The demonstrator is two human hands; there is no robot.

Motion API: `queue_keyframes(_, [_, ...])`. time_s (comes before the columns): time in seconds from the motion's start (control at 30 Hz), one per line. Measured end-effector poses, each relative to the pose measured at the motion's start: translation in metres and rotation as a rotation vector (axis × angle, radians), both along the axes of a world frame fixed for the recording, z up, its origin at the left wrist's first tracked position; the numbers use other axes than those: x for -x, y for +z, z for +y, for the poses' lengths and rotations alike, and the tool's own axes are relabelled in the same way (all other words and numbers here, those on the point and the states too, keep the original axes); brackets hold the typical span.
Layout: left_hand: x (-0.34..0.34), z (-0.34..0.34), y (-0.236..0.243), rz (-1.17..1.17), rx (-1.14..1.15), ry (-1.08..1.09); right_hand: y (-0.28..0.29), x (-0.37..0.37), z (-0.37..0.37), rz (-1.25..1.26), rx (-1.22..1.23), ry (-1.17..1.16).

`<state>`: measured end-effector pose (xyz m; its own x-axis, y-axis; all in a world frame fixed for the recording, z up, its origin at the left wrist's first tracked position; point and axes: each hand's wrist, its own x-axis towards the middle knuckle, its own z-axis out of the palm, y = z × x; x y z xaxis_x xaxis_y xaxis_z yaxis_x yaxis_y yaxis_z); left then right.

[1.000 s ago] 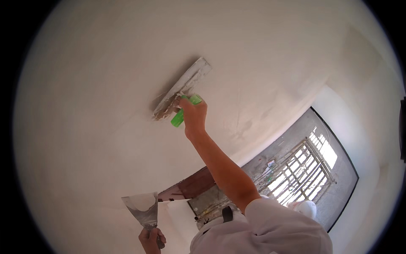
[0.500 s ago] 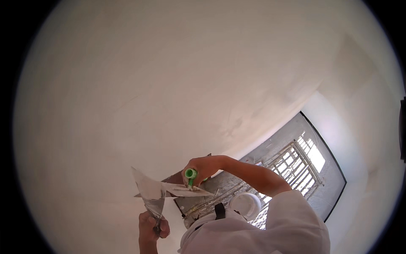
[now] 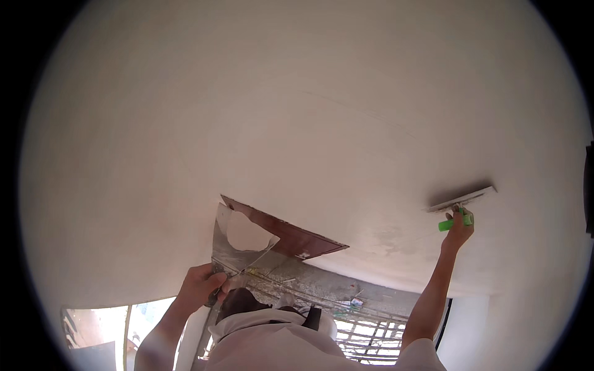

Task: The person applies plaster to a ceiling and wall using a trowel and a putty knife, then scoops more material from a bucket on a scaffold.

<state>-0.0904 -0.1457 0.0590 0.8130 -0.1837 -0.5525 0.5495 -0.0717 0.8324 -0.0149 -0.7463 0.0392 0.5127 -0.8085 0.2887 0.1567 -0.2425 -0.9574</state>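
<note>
My left hand (image 3: 199,284), at the lower left, grips a putty knife (image 3: 235,258) whose wide metal blade carries a pale smear of filler (image 3: 246,232). My right hand (image 3: 458,234), raised at the right, is closed on the green handle (image 3: 447,225) of a long plastering trowel (image 3: 470,195). The trowel's blade lies against the white plastered surface (image 3: 346,136) that fills most of the view, casting a dark shadow just above it. The putty knife sits in front of a red-brown panel (image 3: 315,244), apart from the trowel.
A rough grey concrete area (image 3: 334,289) with scattered debris shows below the panel, beside a bright barred opening (image 3: 371,343). At the lower left is another bright opening (image 3: 99,324). A pale wall (image 3: 470,321) with a dark edge stands at the lower right.
The trowel came down to the putty knife and is now back on the plaster, farther right. My left hand and knife are higher in view, and the surroundings have shifted as my head turned.
</note>
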Motion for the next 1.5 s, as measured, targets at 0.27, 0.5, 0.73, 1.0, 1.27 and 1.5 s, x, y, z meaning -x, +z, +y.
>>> queue_keyframes(0.27, [-0.024,0.029,-0.109,-0.073,0.076,0.269,-0.070,-0.153,0.198,0.058,0.362,0.225])
queue_keyframes(0.5, [-0.048,0.039,-0.153,-0.017,-0.046,0.251,-0.102,-0.251,0.351,0.072,0.564,0.295])
queue_keyframes(0.73, [-0.043,0.074,-0.162,-0.053,-0.076,0.346,-0.102,-0.340,0.510,0.200,0.735,0.428])
queue_keyframes(1.0, [-0.024,0.118,-0.145,-0.101,-0.041,0.467,-0.074,-0.383,0.617,0.271,0.595,0.861])
queue_keyframes(1.27, [-0.074,0.148,-0.140,0.100,0.462,0.088,-0.074,-0.222,0.491,0.410,-0.814,1.629])
queue_keyframes(1.5, [-0.135,0.114,-0.125,-0.093,0.443,-0.146,-0.162,-0.104,0.299,1.126,0.151,1.345])
